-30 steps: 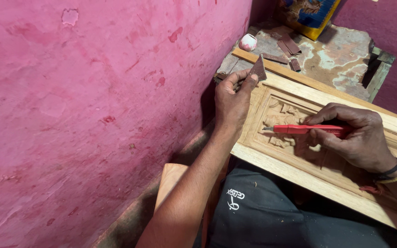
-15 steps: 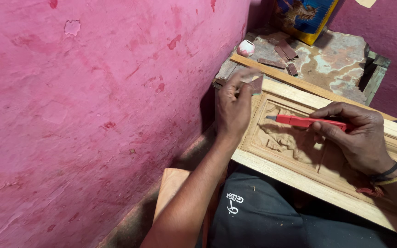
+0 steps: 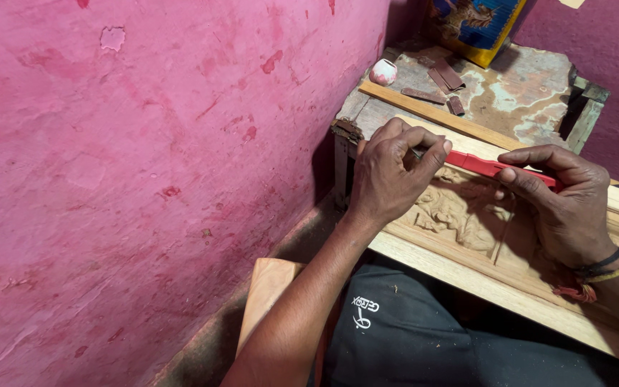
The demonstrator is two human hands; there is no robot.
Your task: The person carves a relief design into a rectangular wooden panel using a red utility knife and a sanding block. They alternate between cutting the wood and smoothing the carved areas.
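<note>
Worn table sitting at upper right of the frame

The table (image 3: 531, 100), its top patchy and stained, is carrying a small pink-white pot (image 3: 383, 72) at upper centre, dark flat strips (image 3: 442, 80) beside it, a long wood slat (image 3: 438, 118) lying diagonally, and the carved panel (image 3: 467, 215) resting across its near edge at centre right.

To the left of your grip rose a rough pink wall (image 3: 145, 165), its plaster chipped and blotched with darker red patches. Beyond your grip stood a worn tabletop (image 3: 531, 93) with flaking grey and teal paint, set in the corner where a second pink wall (image 3: 603, 43) met the first. Soft daylight fell evenly; the gap below the tabletop lay in shadow.
</note>
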